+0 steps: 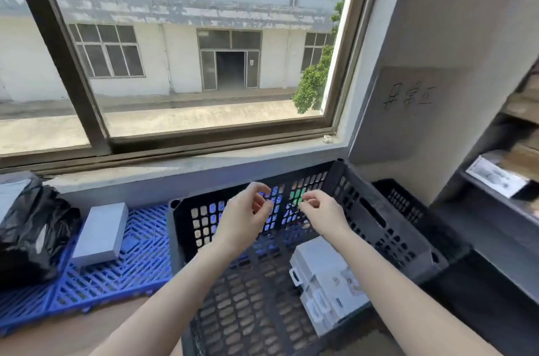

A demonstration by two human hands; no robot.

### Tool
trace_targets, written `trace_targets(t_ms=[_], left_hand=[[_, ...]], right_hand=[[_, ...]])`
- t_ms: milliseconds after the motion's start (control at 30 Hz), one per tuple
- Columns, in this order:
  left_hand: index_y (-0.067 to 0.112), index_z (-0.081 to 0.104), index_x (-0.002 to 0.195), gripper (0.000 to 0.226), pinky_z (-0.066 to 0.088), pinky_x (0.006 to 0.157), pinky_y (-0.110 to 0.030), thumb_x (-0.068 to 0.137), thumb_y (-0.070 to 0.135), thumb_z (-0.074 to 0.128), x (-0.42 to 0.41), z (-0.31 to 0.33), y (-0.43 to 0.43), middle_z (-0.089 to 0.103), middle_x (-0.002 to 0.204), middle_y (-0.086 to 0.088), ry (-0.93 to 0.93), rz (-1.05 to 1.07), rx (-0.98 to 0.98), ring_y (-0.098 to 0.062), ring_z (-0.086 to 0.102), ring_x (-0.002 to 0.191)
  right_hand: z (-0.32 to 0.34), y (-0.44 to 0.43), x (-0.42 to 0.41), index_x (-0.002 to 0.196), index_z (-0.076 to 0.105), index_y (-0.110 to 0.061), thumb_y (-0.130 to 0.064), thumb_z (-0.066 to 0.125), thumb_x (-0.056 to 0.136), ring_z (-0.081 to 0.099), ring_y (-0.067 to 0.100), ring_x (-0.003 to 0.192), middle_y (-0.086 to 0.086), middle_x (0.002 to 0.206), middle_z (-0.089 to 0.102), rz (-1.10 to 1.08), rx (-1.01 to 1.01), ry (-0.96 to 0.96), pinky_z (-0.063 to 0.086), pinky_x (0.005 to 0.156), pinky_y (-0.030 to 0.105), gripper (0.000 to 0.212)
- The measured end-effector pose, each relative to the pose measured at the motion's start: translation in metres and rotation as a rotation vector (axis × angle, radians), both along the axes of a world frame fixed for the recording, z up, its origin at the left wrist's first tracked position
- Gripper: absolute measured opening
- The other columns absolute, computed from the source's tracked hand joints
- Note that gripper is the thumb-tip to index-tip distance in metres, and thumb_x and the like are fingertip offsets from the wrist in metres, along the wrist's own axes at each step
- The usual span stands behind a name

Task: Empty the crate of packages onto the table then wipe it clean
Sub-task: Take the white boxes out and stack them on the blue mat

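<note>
The black crate (291,282) sits right in front of the person, below the window (189,64), with one side on a blue grid mat (122,274). It is made of hard plastic full of little holes, so it looks stiff and probably not very heavy. It has a long slot in its right wall that looks like a good place to hold it, and the top rim would work too. A few white packages (323,282) lie in its right front corner, packed close together. They look like small boxes, light and firm, and I think each could be picked up by its sides with one hand. One grey box (100,234) already lies out on the blue mat to the left, and a crinkly black bag (32,227) sits beside it, further left. Both hands are up over the far part of the crate. The left hand (245,221) has its fingers curled loosely and holds nothing. The right hand (318,210) has its thumb and fingers pinched close, but I cannot tell if something tiny is between them. The crate still has packages in it, so the emptying is not done, and I see no cloth yet.
</note>
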State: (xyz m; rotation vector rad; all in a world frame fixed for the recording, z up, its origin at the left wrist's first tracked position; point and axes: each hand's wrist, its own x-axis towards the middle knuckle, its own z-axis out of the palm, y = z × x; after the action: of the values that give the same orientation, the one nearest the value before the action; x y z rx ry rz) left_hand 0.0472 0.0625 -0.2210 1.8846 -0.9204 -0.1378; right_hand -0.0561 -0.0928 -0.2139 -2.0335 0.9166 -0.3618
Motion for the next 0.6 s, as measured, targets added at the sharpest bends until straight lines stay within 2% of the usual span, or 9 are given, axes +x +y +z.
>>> trace_targets(t_ms=[100,200,300,400,500,600], left_hand=[[0.025,0.054,0.119,0.026,0.049,0.073,-0.032,0.094,0.03,0.059,-0.017,-0.032,-0.04,0.063,0.085,0.007,0.015,-0.092,0.186,-0.013,0.059,0.074],[0.027,0.041,0.135,0.045,0.049,0.077,-0.034,0.094,0.039,0.057,-0.021,-0.072,-0.074,0.062,0.097,0.005,0.0,-0.175,0.431,-0.016,0.059,0.085],[0.029,0.033,0.143,0.054,0.049,0.086,-0.039,0.095,0.043,0.053,-0.02,-0.108,-0.101,0.055,0.109,-0.001,0.04,-0.227,0.607,-0.022,0.057,0.095],[0.031,0.029,0.145,0.056,0.049,0.088,-0.041,0.096,0.043,0.052,-0.016,-0.137,-0.124,0.047,0.122,-0.005,0.077,-0.247,0.708,-0.026,0.056,0.102],[0.031,0.025,0.147,0.063,0.051,0.085,-0.041,0.093,0.05,0.053,-0.013,-0.164,-0.142,0.038,0.132,-0.004,0.112,-0.234,0.751,-0.025,0.059,0.101],[0.035,0.022,0.148,0.072,0.051,0.087,-0.042,0.089,0.059,0.055,-0.015,-0.187,-0.152,0.035,0.136,-0.002,0.136,-0.253,0.809,-0.026,0.055,0.111]], right_hand=[[-0.025,-0.042,-0.025,0.117,0.059,-0.019,-0.027,0.06,0.09,0.055,0.021,0.092,0.006,0.11,0.057,-0.026,-0.038,0.147,0.043,0.076,0.029,0.029],[-0.053,-0.078,-0.038,0.126,0.054,-0.025,-0.034,0.058,0.088,0.056,0.025,0.098,0.009,0.123,0.05,-0.015,-0.075,0.306,0.045,0.077,0.03,0.039],[-0.079,-0.103,-0.038,0.137,0.042,-0.029,-0.038,0.055,0.09,0.054,0.03,0.105,0.009,0.139,0.038,0.067,-0.057,0.493,0.045,0.076,0.033,0.05],[-0.1,-0.121,-0.032,0.144,0.033,-0.032,-0.04,0.055,0.089,0.052,0.029,0.103,0.01,0.147,0.029,0.138,-0.042,0.608,0.044,0.085,0.035,0.06],[-0.119,-0.132,-0.022,0.146,0.028,-0.037,-0.046,0.055,0.088,0.046,0.031,0.123,0.007,0.153,0.024,0.185,-0.094,0.74,0.039,0.102,0.042,0.064],[-0.136,-0.137,-0.013,0.147,0.027,-0.035,-0.043,0.059,0.087,0.04,0.032,0.129,0.008,0.152,0.021,0.221,-0.111,0.795,0.042,0.101,0.041,0.069]])
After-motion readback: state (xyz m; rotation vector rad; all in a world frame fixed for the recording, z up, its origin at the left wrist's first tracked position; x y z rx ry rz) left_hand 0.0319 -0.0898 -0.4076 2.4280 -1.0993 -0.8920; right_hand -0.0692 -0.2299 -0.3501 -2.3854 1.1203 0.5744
